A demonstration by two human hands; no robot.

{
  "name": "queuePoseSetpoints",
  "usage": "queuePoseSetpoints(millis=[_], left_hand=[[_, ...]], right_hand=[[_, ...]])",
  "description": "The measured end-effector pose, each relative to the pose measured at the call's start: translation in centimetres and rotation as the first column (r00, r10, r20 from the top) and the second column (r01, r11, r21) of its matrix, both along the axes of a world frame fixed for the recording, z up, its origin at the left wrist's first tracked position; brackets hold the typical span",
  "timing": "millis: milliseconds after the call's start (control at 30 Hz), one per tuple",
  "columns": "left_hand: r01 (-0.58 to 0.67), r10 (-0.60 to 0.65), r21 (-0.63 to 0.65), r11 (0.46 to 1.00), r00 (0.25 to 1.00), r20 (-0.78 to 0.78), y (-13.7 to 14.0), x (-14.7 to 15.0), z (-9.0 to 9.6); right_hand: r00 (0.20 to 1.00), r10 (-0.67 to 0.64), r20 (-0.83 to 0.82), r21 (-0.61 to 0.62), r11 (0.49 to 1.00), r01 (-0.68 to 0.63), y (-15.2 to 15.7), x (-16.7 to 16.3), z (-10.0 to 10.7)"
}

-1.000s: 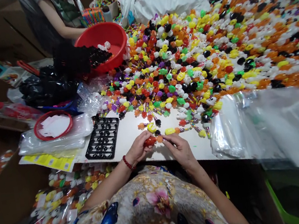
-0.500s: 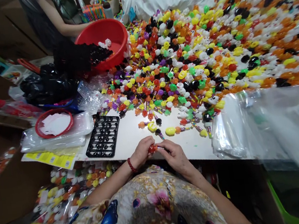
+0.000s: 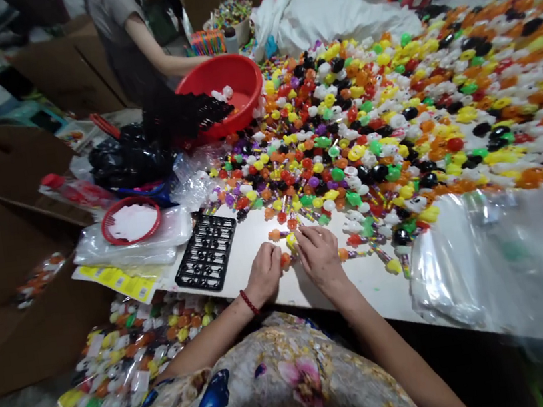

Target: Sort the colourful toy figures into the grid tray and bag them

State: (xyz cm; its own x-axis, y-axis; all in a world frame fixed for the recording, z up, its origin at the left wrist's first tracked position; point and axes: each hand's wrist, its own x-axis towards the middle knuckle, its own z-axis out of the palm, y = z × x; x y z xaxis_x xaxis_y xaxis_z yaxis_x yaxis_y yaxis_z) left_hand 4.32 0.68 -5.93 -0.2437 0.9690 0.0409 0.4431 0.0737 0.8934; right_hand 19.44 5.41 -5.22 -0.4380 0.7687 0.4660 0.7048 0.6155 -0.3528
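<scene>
Tub [image 3: 245, 80] holds white pieces [image 3: 224, 93]; basket [image 3: 136, 239], slips [image 3: 131, 222]. Left hand [image 3: 264, 274] and right hand [image 3: 323, 260] curl near yellow piece [image 3: 291, 240]; grips unclear.

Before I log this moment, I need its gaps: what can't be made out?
All in the head view:
Left hand: its back hides what, if anything, it holds.
Yellow piece: partly covered by the right hand.
Yellow sheet: its print is too small.
Clear bags: cut off by the right edge.

The head camera looks forward and down across the table [image 3: 393, 297].
</scene>
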Motion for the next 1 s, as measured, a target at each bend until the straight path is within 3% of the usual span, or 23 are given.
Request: queuePoseSetpoints(millis=[133, 233, 300, 400, 533, 667, 767, 833, 900, 1000], left_hand=[[-0.136, 0.16, 0.116, 0.984, 0.958, -0.238, 3.3, -3.4, 0.9], [-0.223, 0.23, 0.067, 0.973, 0.871, -0.433, 7.6, -6.5, 1.9], [-0.237, 0.185, -0.029, 0.971, 0.822, -0.539, 10.3, -8.0, 2.3], [-0.213, 0.088, -0.147, 0.966, 0.804, -0.589, 13.0, -8.9, 2.1], [-0.206, 0.104, -0.131, 0.97, 0.833, -0.543, 13.5, -9.1, 1.3], [-0.268, 0.237, -0.053, 0.962, 0.917, -0.322, 11.7, -9.7, 0.8], [-0.29, 0.293, -0.052, 0.955, 0.954, 0.063, 9.7, -9.9, 1.0], [-0.252, 0.268, -0.091, 0.963, 0.885, 0.381, 8.4, -9.7, 1.3], [-0.179, 0.225, -0.137, 0.974, 0.745, 0.627, 7.2, -9.3, 1.8], [-0.069, 0.194, -0.191, 0.979, 0.598, 0.778, 5.6, -8.5, 2.6]], right_hand=[[0.98, 0.024, 0.2, 0.03, 0.999, -0.031, 2.2, -3.9, -0.9], [0.952, -0.01, 0.305, -0.02, 1.0, 0.017, 3.3, -5.7, -1.9], [0.941, -0.048, 0.335, -0.051, 0.996, 0.069, 4.1, -6.0, -2.3], [0.939, -0.072, 0.335, -0.083, 0.991, 0.105, 5.4, -5.6, -2.3], [0.977, -0.091, 0.195, -0.133, 0.984, 0.118, 6.5, -4.8, -1.9], [0.983, -0.101, -0.152, -0.21, 0.975, 0.068, 6.3, -4.1, -1.8], [0.93, -0.044, -0.366, -0.261, 0.964, -0.057, 5.3, -3.8, -1.5], [0.901, -0.008, -0.434, -0.305, 0.942, -0.138, 4.4, -3.6, -1.2], [0.89, 0.027, -0.455, -0.364, 0.907, -0.213, 3.5, -3.4, -0.6], [0.88, 0.078, -0.468, -0.399, 0.87, -0.289, 2.6, -3.4, 0.4]])
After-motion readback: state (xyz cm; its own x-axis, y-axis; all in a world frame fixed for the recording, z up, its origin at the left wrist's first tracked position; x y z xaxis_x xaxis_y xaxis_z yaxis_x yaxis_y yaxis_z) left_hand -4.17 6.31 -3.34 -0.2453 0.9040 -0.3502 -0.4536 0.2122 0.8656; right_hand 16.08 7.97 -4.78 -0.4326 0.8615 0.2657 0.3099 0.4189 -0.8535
